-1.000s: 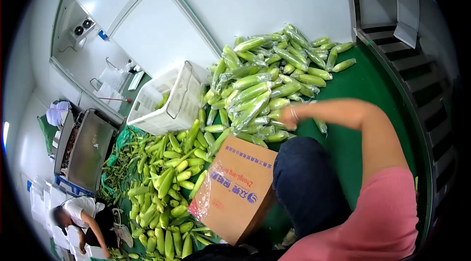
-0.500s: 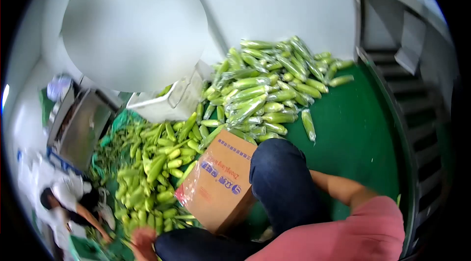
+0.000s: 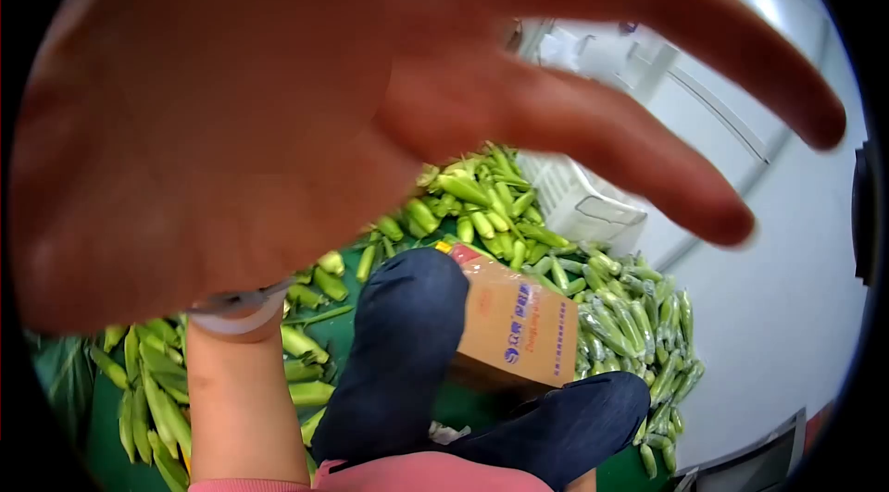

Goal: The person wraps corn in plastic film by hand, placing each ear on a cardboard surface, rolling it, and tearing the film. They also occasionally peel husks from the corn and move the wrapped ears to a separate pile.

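My left hand [image 3: 250, 122] is raised very close to the camera and fills the upper left of the view. Its fingers are stretched out and apart, and I see nothing in them. A pale band [image 3: 239, 316] circles the wrist. My right hand is not in view; only a bit of skin shows by the right knee at the bottom edge. A cardboard box [image 3: 514, 316] with blue and red print stands in front of my knees. Beyond it lie loose ears of corn in green husks [image 3: 477, 205], partly hidden by my hand.
Ears of corn in clear plastic [image 3: 648, 335] are heaped along the wall on the right. A white crate [image 3: 593, 210] stands behind the box. More unwrapped corn [image 3: 157, 390] lies on the green floor at my left. A metal frame [image 3: 769, 460] is at lower right.
My left hand has come up from beside the unwrapped corn to right before the camera. The view has swung left, and my right forearm has nearly left the picture.
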### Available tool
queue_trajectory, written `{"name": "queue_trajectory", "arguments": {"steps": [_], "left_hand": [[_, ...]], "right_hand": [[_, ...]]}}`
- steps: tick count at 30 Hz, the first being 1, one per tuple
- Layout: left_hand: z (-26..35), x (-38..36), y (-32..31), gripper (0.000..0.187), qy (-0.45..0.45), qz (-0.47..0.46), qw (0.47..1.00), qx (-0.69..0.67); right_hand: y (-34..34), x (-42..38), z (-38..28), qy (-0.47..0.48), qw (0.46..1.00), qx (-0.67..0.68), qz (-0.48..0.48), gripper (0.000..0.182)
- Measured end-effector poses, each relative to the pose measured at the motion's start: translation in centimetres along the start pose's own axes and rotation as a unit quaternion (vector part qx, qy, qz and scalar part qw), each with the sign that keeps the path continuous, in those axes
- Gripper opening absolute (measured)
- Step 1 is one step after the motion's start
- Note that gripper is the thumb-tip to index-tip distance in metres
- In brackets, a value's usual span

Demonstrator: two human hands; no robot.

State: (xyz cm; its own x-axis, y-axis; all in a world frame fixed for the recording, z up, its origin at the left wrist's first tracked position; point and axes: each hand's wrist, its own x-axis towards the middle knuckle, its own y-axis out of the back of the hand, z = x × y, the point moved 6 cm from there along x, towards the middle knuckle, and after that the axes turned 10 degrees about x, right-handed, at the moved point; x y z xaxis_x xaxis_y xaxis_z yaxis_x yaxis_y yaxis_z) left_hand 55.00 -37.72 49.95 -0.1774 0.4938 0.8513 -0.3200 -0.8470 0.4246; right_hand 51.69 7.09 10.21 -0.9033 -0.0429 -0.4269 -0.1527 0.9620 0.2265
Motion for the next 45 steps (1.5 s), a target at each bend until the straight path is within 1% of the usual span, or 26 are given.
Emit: {"name": "queue_trajectory", "arguments": {"steps": [2,4,9,15,20,23,24,25,26,27,28,29,30,31,33,35,36,37,38,39,40,41,42,43,44,45], "left_hand": [[-2.0,-1.1,1.2,0.074,0.073,-0.007,0.997,-0.023],[-4.0,-0.7,0.4,0.075,0.105,-0.042,0.992,-0.061],[-5.0,-0.6,-0.6,0.077,0.117,-0.052,0.986,-0.104],[-7.8,-0.7,1.2,0.08,0.141,-0.047,0.979,-0.137],[-9.7,-0.3,0.5,0.083,0.129,0.006,0.98,-0.154],[-10.8,-1.1,0.3,0.085,0.109,0.082,0.966,-0.221],[-11.2,-1.8,0.2,0.086,0.112,0.106,0.962,-0.224],[-12.6,-3.6,0.4,0.087,0.136,0.163,0.951,-0.225],[-16.4,-8.4,1.2,0.071,0.209,0.26,0.924,-0.186],[-20.3,-13.9,1.2,0.057,0.353,0.331,0.869,-0.1],[-23.1,-19.8,0.2,0.038,0.467,0.404,0.785,-0.051],[-26.7,-28.6,-0.4,0.025,0.582,0.338,0.739,0.019],[-26.8,-34.8,-2.7,0.02,0.642,0.493,0.586,0.035],[-30.0,-45.4,-4.3,0.016,0.622,0.437,0.642,-0.099],[-29.3,-44.2,-6.7,0.016,0.716,0.555,0.417,-0.062],[-32.6,-44.0,-5.6,0.018,0.723,0.517,0.458,0.015],[-35.4,-43.7,-4.3,0.019,0.708,0.441,0.549,0.051],[-38.7,-43.7,-2.6,0.023,0.685,0.385,0.611,0.1],[-39.7,-40.5,-0.4,0.026,0.713,0.309,0.548,0.31],[-42.6,-39.6,2.1,0.024,0.696,0.245,0.546,0.397],[-45.2,-38.3,4.9,0.021,0.654,0.212,0.532,0.494],[-48.3,-38.8,7.8,0.02,0.649,0.227,0.505,0.521],[-50.7,-38.1,10.6,0.018,0.641,0.221,0.496,0.542],[-53.1,-37.9,13.4,0.018,0.665,0.204,0.466,0.546],[-55.2,-38.3,15.7,0.019,0.675,0.173,0.441,0.565],[-56.4,-38.1,17.0,0.026,0.702,0.13,0.445,0.54]], "right_hand": [[-1.1,0.1,-1.3,0.007,1.0,-0.01,-0.017,0.03],[-2.0,0.2,-2.2,0.013,1.0,-0.009,-0.024,0.029],[-2.0,2.6,-4.2,0.009,0.999,-0.002,-0.038,0.028],[-0.8,4.4,-5.2,-0.012,0.999,0.024,-0.034,0.026],[1.8,4.3,-5.0,0.007,0.999,0.041,-0.025,0.025],[4.0,2.8,-5.5,-0.003,0.999,0.052,0.006,0.024],[4.7,3.4,-5.5,-0.001,0.998,0.063,0.01,0.024],[5.5,3.7,-5.3,-0.001,0.997,0.072,0.014,0.024],[5.9,4.4,-5.1,0.0,0.997,0.078,0.019,0.023],[6.5,5.0,-5.0,-0.003,0.996,0.087,0.022,0.023],[7.1,5.7,-4.7,-0.005,0.995,0.094,0.025,0.023],[7.5,6.5,-4.6,-0.007,0.995,0.098,0.026,0.022],[7.7,7.3,-4.4,-0.014,0.994,0.103,0.027,0.022],[7.8,8.3,-4.4,-0.018,0.994,0.105,0.024,0.022],[7.7,10.1,-4.4,-0.025,0.993,0.115,0.012,0.021],[7.4,12.1,-4.2,-0.035,0.992,0.12,-0.008,0.021],[7.2,12.9,-4.4,-0.041,0.992,0.118,-0.017,0.021],[6.8,13.8,-4.6,-0.043,0.991,0.125,-0.023,0.02],[6.5,15.0,-4.9,-0.041,0.99,0.134,-0.035,0.02],[5.9,16.3,-5.1,-0.037,0.987,0.145,-0.05,0.02],[5.7,17.3,-5.1,-0.041,0.987,0.145,-0.057,0.019],[5.7,18.3,-5.3,-0.049,0.988,0.133,-0.056,0.019],[6.7,18.8,-5.4,-0.072,0.995,0.063,-0.009,0.021],[7.7,19.2,-5.4,-0.101,0.994,-0.004,0.035,0.024],[7.2,20.3,-8.2,-0.113,0.986,-0.062,-0.101,0.027],[8.1,22.0,-7.5,-0.124,0.982,-0.049,-0.136,0.02]]}}
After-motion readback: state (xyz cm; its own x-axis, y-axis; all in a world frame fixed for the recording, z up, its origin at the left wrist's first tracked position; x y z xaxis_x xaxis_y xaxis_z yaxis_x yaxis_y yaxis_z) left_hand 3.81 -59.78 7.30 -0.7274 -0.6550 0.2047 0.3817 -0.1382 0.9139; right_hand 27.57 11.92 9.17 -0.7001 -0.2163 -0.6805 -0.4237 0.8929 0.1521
